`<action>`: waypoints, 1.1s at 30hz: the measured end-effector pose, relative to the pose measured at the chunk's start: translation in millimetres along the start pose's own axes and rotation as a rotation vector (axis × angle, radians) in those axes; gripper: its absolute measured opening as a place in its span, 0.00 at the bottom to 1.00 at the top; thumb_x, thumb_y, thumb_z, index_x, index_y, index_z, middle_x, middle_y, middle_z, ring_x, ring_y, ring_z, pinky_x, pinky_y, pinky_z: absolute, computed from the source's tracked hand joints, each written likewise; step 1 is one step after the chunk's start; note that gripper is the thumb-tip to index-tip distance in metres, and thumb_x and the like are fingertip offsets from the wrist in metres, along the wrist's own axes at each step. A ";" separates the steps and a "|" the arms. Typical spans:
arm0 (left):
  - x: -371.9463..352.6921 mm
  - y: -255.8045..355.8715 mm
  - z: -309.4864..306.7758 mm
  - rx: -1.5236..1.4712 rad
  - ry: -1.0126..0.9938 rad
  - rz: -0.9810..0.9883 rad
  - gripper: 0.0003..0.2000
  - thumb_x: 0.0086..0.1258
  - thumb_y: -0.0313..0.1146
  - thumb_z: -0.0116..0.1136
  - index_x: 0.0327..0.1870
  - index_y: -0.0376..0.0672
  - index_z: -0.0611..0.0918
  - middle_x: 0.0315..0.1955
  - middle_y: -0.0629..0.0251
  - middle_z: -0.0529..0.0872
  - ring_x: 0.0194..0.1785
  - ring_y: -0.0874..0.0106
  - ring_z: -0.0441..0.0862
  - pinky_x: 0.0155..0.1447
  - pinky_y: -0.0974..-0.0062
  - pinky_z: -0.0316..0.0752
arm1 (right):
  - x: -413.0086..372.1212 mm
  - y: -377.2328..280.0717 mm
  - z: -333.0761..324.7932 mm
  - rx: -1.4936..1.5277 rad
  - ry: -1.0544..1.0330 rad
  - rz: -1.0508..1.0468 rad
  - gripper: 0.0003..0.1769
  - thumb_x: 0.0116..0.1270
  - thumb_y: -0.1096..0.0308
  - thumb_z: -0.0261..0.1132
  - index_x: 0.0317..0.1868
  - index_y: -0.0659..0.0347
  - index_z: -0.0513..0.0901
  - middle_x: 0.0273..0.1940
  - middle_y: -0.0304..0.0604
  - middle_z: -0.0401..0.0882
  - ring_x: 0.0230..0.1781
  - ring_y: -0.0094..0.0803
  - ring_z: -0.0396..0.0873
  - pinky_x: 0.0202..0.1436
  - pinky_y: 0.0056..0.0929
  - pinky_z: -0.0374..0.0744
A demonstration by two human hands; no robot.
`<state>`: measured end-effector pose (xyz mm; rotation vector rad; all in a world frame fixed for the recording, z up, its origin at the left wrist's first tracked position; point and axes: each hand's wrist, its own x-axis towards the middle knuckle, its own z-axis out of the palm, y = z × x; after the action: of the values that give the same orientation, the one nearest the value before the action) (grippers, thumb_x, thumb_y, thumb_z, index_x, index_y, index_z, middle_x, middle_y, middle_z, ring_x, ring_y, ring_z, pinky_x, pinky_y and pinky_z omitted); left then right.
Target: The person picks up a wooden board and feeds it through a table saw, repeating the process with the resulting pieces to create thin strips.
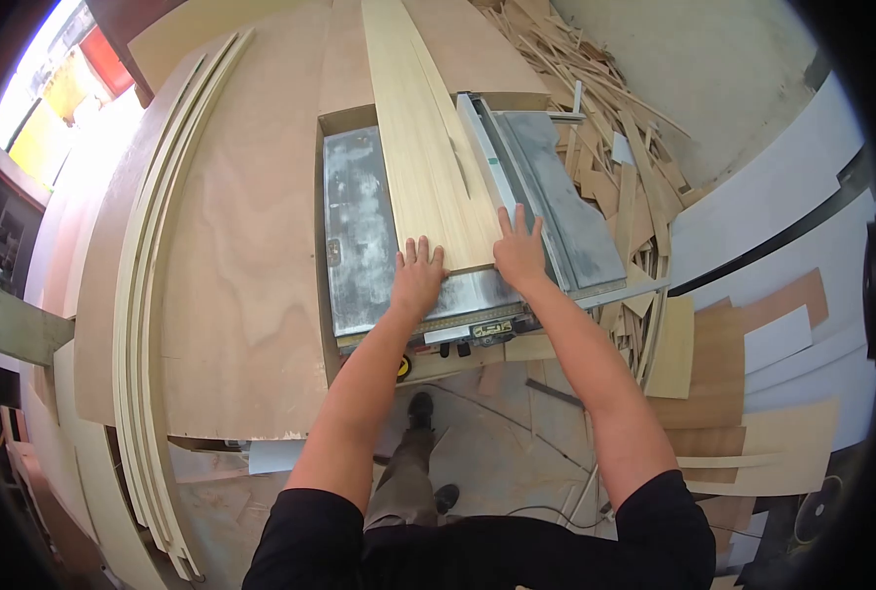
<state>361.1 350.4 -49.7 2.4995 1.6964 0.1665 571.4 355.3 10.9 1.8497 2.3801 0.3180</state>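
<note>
A long pale wooden board (423, 147) lies along the metal top of a table saw (357, 226), its near end close to the saw's front edge. My left hand (418, 280) rests on the board's near left corner, fingers spread. At the near right corner is my right hand (519, 251), its fingers apart and reaching over the metal rip fence (492, 152); its thumb is partly hidden. The fence runs beside the board's right edge. A thin dark sliver, apparently the saw blade (459, 167), shows through the board, and a narrow cut line extends away from it.
A large plywood worktop (246, 236) surrounds the saw on the left, with several long wooden strips (152, 265) lying along it. Wood offcuts (615, 138) are piled at the right. Loose sheets (718, 354) lie further right. Scraps and a cable (556, 513) are on the floor.
</note>
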 end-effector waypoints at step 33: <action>179.5 -71.9 -6.5 0.044 -0.008 -0.173 0.26 0.77 0.48 0.54 0.72 0.49 0.71 0.75 0.53 0.67 0.77 0.47 0.62 0.74 0.51 0.66 | -37.9 6.9 12.9 0.604 0.160 0.237 0.47 0.66 0.56 0.65 0.79 0.62 0.54 0.75 0.70 0.56 0.68 0.64 0.69 0.71 0.47 0.72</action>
<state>360.1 543.9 -49.9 2.3633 1.9221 0.1051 590.2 321.5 -1.6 2.4461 2.5552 -0.2868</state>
